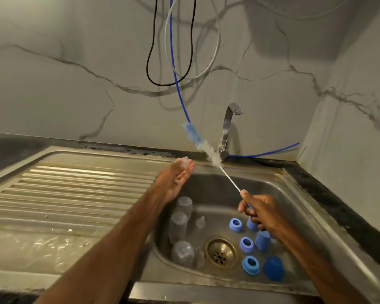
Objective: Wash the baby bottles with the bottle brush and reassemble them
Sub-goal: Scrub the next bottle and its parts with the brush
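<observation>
Our forearms reach over the front rim of the steel sink. The right hand has its fingers curled tight round the blue handle of the bottle brush, angling the wire stem up so the bristle head sits near the tap, probably to wet or soap it. The left hand is held palm up beside the bristles with its fingers loosely spread, gripping nothing and carrying a dab of foam at the fingertips. Down in the basin, the clear bottles lie left of the drain, apart from their blue collar rings and caps on the right. We judge they are sorted this way for washing, with scrubbing not yet begun.
</observation>
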